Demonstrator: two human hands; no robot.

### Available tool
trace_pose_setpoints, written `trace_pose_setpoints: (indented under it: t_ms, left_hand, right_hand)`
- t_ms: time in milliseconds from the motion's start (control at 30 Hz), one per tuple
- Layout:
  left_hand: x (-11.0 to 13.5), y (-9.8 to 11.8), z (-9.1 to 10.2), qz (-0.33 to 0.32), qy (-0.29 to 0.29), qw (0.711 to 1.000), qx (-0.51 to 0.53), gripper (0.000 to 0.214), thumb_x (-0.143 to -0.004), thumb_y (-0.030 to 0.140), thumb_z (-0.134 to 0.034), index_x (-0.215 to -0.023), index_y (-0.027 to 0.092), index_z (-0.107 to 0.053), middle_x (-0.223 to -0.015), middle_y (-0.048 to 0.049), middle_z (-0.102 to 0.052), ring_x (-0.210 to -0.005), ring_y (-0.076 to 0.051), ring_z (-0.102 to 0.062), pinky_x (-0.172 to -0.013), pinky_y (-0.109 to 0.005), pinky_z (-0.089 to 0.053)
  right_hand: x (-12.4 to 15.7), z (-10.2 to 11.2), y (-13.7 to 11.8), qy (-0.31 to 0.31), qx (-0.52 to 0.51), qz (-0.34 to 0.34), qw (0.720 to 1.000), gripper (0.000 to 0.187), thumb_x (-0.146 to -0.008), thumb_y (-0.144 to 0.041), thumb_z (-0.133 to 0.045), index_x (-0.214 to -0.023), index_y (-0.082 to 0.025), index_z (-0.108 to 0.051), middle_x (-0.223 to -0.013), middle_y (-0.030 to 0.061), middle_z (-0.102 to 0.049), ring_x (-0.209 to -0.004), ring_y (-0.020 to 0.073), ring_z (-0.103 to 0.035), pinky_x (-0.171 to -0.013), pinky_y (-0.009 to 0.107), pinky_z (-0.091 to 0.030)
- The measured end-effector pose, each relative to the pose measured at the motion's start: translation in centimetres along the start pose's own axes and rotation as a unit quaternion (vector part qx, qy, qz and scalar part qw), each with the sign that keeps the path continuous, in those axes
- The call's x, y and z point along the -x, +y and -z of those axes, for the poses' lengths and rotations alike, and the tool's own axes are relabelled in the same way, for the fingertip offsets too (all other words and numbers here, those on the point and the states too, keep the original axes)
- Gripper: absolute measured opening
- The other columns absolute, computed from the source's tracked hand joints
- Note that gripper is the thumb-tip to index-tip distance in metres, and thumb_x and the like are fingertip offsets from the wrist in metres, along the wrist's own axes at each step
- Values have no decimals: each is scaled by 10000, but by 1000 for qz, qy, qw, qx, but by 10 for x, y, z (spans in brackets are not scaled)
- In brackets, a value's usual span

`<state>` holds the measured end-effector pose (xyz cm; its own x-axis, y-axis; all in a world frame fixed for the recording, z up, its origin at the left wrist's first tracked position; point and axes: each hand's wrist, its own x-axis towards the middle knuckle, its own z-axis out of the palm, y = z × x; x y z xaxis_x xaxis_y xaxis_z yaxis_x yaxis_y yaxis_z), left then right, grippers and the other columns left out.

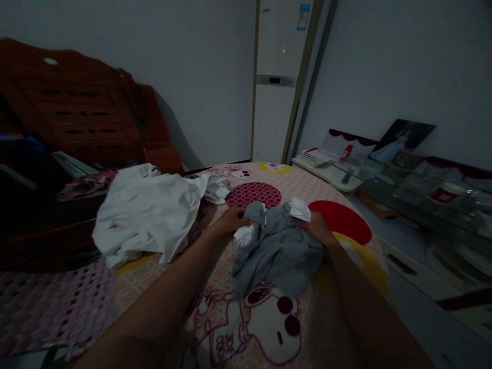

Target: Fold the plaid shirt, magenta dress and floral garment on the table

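Note:
A crumpled grey garment [279, 251] with white pieces at two of its upper corners lies bunched on a round table [249, 171] with a patterned cover. My left hand [229, 222] grips its upper left edge, fingers closed round the cloth beside one white piece. On the opposite side my right hand [316, 228] holds the upper right edge, just below the other white piece. Some fingertips are hidden by folds. The lower part of the cloth spreads toward me over a printed cartoon dog. What kind of garment it is, I cannot tell.
White clothing [148, 215] is heaped on the table's left side. Behind it stands a carved wooden bench [77, 113]. A tall white air conditioner [274, 118] fills the corner. At right, a glass-topped stand [403, 189] carries a paper cup [446, 193], papers and a photo.

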<state>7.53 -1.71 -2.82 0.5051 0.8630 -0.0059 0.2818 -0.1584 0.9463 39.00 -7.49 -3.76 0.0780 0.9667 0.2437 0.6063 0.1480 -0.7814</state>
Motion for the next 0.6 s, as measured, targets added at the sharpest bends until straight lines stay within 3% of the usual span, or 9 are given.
trace_pose_setpoints:
  t_ms: [67, 167, 267, 333, 500, 600]
  left_hand:
    - [2, 9, -13, -6, 20, 999, 28, 249, -560, 305, -746, -735, 137, -694, -666, 5, -656, -680, -170, -611, -591, -236, -451]
    - [5, 22, -18, 48, 93, 983, 152, 239, -596, 330, -700, -762, 160, -672, -646, 2, -644, -640, -181, -613, -565, -262, -467]
    - [9, 28, -1, 102, 126, 931, 326, 277, -606, 355, -677, -812, 170, -671, -692, -48, -681, -670, -243, -655, -593, -349, -527]
    - [9, 25, 16, 98, 140, 905, 391, 273, -597, 353, -679, -795, 165, -675, -702, -78, -691, -679, -267, -666, -596, -376, -540]
    - [8, 6, 44, -13, 299, 883, 361, 319, -498, 216, -740, -805, 189, -661, -656, 16, -661, -601, -153, -615, -582, -252, -502]
    - [7, -3, 43, 34, 257, 936, 240, 359, -488, 209, -751, -839, 168, -686, -655, 18, -663, -601, -144, -599, -580, -232, -475]
  right_hand:
    - [0, 1, 3, 25, -42, -20, 999, 261, -558, -326, -746, -737, -143, -698, -721, 43, -708, -723, 232, -634, -685, 331, -495]
    - [-1, 5, 7, 100, -131, -63, 984, 351, -529, -351, -754, -803, -134, -723, -777, 61, -735, -774, 257, -662, -728, 363, -511]
    - [-1, 12, 8, 183, -204, -82, 958, 412, -517, -359, -757, -862, -135, -734, -858, 83, -753, -857, 284, -679, -796, 395, -516]
    - [-1, 15, 7, 217, -226, -82, 946, 435, -510, -349, -760, -888, -135, -734, -906, 91, -756, -916, 297, -679, -837, 406, -512]
    - [-1, 11, 7, 195, -153, -77, 966, 381, -538, -337, -728, -861, -136, -729, -895, 92, -755, -907, 295, -679, -838, 408, -516]
    - [0, 7, 3, 142, -91, -71, 983, 321, -557, -323, -704, -824, -146, -725, -858, 84, -753, -877, 283, -679, -830, 395, -519]
